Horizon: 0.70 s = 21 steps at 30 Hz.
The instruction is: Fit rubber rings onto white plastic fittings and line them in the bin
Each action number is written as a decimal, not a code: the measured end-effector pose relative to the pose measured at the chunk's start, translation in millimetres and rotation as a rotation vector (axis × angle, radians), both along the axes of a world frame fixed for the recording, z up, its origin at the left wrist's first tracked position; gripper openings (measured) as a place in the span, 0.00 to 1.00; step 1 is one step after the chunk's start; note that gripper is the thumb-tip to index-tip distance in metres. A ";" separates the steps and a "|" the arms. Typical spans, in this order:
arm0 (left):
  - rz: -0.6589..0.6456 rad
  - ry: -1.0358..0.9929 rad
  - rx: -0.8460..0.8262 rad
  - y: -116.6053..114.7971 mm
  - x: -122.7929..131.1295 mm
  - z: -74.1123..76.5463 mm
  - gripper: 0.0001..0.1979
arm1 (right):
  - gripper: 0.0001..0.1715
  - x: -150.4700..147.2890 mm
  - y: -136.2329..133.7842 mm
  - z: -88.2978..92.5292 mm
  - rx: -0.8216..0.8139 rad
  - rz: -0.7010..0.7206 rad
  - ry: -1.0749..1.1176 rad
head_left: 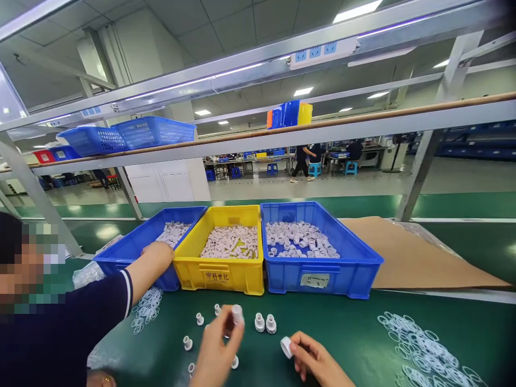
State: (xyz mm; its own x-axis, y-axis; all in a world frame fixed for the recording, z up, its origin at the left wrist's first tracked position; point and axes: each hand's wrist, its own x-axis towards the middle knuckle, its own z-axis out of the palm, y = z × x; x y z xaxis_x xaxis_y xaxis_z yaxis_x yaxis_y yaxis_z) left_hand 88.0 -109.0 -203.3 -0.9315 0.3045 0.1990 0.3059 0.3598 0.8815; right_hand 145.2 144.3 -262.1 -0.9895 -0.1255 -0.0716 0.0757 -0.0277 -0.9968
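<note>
My left hand (217, 346) pinches a white plastic fitting (237, 314) above the green table (342, 317). To the right, my right hand (316, 359) grips a white plastic cap (286, 347) at its edge, its round opening facing left. Two assembled-looking white fittings (265, 323) stand upright side by side between and beyond my hands. Several smaller white fittings (187, 343) are scattered around my left hand, some partly hidden behind it.
A co-worker's arm (155, 266) reaches into the left blue bin (193, 215) of white parts. Beside it are a yellow bin (220, 277) and another blue bin (342, 274), both with white parts. White rings (427, 349) lie right, more rings (148, 309) left. Cardboard (403, 258) lies behind.
</note>
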 end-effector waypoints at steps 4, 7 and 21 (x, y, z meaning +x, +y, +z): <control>-0.198 -0.027 0.040 65.2 28.9 -9.9 0.09 | 0.23 14.7 10.0 38.6 0.140 -0.117 0.175; -0.274 -0.035 0.047 87.8 34.3 -27.5 0.07 | 0.15 29.9 14.9 55.5 0.327 -0.128 0.295; -0.321 0.225 0.092 54.7 47.5 82.9 0.10 | 0.04 52.4 20.2 23.3 0.813 -0.133 0.394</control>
State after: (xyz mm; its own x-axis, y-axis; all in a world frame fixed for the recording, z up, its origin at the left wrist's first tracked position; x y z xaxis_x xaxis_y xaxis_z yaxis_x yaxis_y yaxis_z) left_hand 135.4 -54.4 -120.4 -0.7222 0.5440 0.4272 0.5788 0.1371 0.8038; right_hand 197.7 164.5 -238.8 -0.9639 -0.0672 0.2576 -0.2276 0.7101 -0.6663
